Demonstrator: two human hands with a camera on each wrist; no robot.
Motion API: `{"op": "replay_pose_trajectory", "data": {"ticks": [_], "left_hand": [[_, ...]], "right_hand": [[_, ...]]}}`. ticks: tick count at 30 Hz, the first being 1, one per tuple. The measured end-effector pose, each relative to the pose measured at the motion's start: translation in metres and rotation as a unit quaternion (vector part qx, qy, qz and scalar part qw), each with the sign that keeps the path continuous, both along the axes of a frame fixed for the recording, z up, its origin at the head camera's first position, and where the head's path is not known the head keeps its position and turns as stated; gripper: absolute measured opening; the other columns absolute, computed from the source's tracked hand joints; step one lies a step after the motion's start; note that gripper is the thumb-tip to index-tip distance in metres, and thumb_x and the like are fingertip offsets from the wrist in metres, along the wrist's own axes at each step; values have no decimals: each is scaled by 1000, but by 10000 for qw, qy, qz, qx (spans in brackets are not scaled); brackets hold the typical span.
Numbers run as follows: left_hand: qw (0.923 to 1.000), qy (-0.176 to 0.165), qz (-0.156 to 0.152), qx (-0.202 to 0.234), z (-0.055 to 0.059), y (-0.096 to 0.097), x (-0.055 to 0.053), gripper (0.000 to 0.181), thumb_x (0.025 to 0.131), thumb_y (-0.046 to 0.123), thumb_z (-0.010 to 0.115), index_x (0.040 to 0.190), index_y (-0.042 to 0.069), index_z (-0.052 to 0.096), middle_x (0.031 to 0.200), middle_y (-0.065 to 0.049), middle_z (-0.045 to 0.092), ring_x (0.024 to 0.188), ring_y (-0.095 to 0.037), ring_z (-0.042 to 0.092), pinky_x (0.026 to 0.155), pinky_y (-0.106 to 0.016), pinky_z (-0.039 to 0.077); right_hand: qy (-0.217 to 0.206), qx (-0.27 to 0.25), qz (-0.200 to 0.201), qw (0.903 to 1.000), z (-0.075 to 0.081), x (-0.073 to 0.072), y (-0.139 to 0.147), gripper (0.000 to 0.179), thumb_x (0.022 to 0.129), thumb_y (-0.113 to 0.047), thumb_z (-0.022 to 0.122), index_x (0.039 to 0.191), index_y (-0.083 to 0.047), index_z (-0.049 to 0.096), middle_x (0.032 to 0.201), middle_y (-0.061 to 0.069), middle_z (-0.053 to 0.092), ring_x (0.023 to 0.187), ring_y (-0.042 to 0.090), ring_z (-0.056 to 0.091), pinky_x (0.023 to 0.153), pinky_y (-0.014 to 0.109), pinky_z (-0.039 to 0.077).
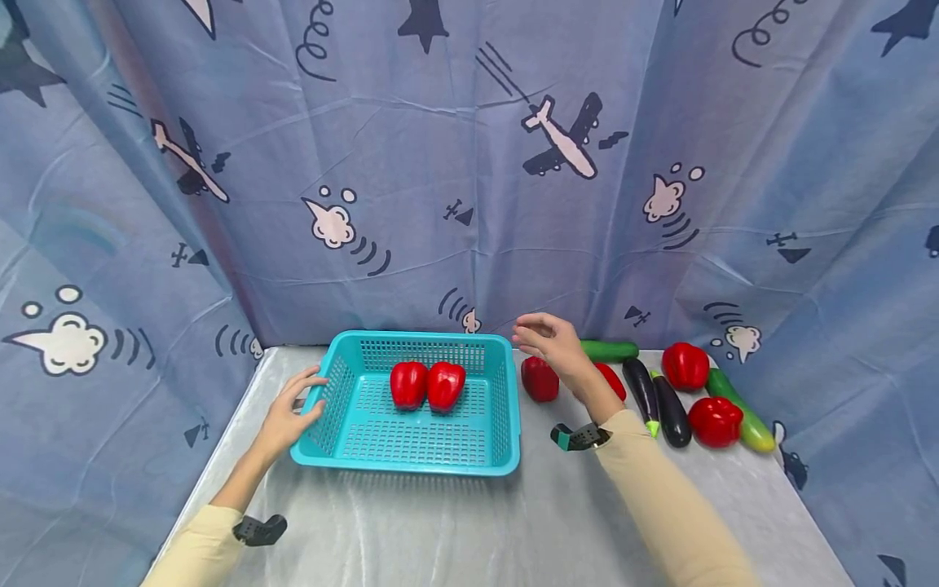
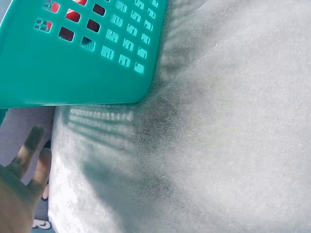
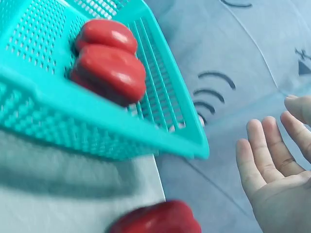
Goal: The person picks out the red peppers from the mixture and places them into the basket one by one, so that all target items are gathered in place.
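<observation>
A turquoise plastic basket (image 1: pixel 411 470) stands on the table with two red bell peppers, one a red pepper (image 1: pixel 408 385) and beside it another red pepper (image 1: pixel 445 386). My left hand (image 1: pixel 288 416) is at the basket's left side, fingers spread; contact with the rim cannot be made out. Above the basket's right rear corner hovers my right hand (image 1: pixel 552 342), its fingers loosely bent and nothing in them. In the right wrist view the right hand (image 3: pixel 279 167) shows an empty palm. Just outside the basket's right wall lies a red pepper (image 1: pixel 540 380), below the right hand.
On the right lie a cucumber (image 1: pixel 610 351), a partly hidden red pepper (image 1: pixel 611 380), two eggplants, one an eggplant (image 1: pixel 671 412), more red peppers (image 1: pixel 715 421) and a yellow-tipped green cucumber (image 1: pixel 741 412). A patterned blue curtain (image 1: pixel 411 204) hangs behind the table.
</observation>
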State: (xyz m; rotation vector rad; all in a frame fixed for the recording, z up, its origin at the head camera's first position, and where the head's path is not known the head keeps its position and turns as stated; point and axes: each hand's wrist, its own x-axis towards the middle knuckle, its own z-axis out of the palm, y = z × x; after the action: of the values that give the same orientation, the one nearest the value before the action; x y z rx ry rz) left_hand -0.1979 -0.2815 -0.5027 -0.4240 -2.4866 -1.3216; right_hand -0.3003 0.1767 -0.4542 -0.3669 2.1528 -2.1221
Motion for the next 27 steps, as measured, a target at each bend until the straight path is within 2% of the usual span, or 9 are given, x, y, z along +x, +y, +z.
{"op": "replay_pose_trajectory", "data": {"ticks": [4, 8, 13, 20, 24, 27], "left_hand": [[10000, 14, 12, -30, 1, 0, 0, 35, 91, -12, 67, 125, -12, 62, 146, -34, 43, 126, -49, 48, 90, -37, 51], [10000, 30, 35, -45, 2, 1, 1, 34, 91, -13, 67, 124, -13, 62, 145, -35, 43, 123, -50, 50, 88, -48, 52], [10000, 25, 29, -60, 3, 2, 2, 34, 90, -13, 67, 124, -13, 62, 145, -35, 43, 121, -50, 51, 87, -56, 51], [10000, 59, 8, -47, 3, 2, 2, 34, 91, -13, 67, 124, -13, 62, 145, -35, 43, 125, -50, 48, 89, -47, 51], [9999, 105, 15, -37, 1, 2, 2, 34, 90, -13, 67, 124, -12, 62, 145, -35, 43, 126, -50, 47, 88, -42, 51], [9999, 127, 28, -16, 1, 2, 2, 34, 90, -13, 67, 124, -13, 62, 144, -35, 43, 125, -50, 48, 88, -44, 51]], "right_hand": [[-28, 106, -182, 9998, -6, -2, 20, 38, 101, -9, 65, 133, 8, 55, 124, 21, 62, 118, 41, 61, 98, 46, 48], [-259, 318, -400, 9984, -12, -3, 34, 41, 100, -12, 68, 135, 5, 55, 130, 25, 59, 117, 33, 62, 97, 41, 49], [-361, 643, -715, 9947, -22, -1, 45, 43, 99, -12, 69, 136, 5, 55, 133, 26, 57, 124, 40, 56, 102, 46, 45], [-230, 1300, -1074, 9854, -41, 2, 54, 54, 95, -21, 75, 140, 0, 54, 142, 22, 53, 131, 38, 49, 107, 50, 40], [-150, 1377, -1078, 9845, -51, 3, 55, 62, 93, -20, 78, 145, 0, 50, 148, 23, 47, 137, 43, 43, 108, 52, 38], [-134, 1459, -1072, 9834, -58, 2, 55, 67, 92, -19, 79, 148, -2, 47, 152, 23, 42, 139, 46, 38, 108, 54, 37]]}}
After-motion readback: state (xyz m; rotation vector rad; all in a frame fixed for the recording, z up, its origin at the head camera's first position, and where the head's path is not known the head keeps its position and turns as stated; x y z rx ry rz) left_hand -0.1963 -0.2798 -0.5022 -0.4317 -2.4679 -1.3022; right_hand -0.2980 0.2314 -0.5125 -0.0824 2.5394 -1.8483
